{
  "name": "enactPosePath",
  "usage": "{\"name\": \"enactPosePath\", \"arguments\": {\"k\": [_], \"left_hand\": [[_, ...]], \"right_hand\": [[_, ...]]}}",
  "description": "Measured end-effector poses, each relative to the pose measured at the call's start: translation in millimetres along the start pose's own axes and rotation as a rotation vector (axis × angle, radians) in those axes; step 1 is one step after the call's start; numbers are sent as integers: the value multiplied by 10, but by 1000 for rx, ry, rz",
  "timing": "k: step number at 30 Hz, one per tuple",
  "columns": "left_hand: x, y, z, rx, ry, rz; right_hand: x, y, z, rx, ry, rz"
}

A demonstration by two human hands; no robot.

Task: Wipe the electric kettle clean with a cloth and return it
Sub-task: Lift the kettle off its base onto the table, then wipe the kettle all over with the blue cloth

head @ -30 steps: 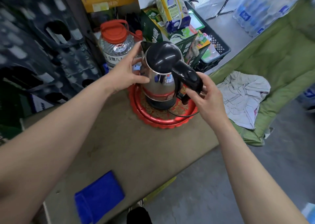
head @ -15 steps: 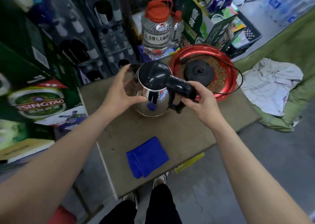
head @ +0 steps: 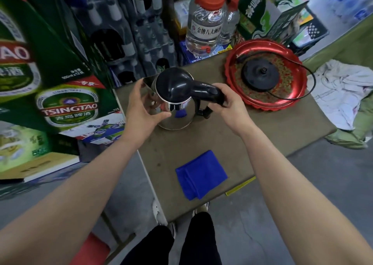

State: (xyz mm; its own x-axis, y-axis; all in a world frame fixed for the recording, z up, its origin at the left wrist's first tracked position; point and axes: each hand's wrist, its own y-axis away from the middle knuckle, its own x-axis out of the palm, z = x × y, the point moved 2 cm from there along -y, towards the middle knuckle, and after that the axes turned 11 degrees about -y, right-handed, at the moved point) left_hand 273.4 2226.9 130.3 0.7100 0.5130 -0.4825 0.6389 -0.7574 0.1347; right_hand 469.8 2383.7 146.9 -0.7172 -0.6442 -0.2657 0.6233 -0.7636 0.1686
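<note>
The steel electric kettle with a black lid and handle stands on the left side of the brown table. My left hand cups its shiny body near the spout. My right hand grips the black handle. Its round black base with a cord lies on the red tray at the table's far right. A folded blue cloth lies near the table's front edge, apart from both hands.
Green beer cartons are stacked to the left. Clear jugs with red caps and green boxes stand behind the table. A white rag lies on a green cushion at right. My legs are below the table's front edge.
The kettle was lifted off its base on the red tray and carried left and toward me; it now rests on the table. Both hands have kept their hold.
</note>
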Motion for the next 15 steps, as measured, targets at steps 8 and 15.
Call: {"name": "enactPosePath", "arguments": {"k": [8,15], "left_hand": [[19,-89,-17,21,-67,-8],[11,-116,72,20,-45,59]], "right_hand": [[-15,-60,-71,26,19,-30],[55,351,-436,257,33,-216]]}}
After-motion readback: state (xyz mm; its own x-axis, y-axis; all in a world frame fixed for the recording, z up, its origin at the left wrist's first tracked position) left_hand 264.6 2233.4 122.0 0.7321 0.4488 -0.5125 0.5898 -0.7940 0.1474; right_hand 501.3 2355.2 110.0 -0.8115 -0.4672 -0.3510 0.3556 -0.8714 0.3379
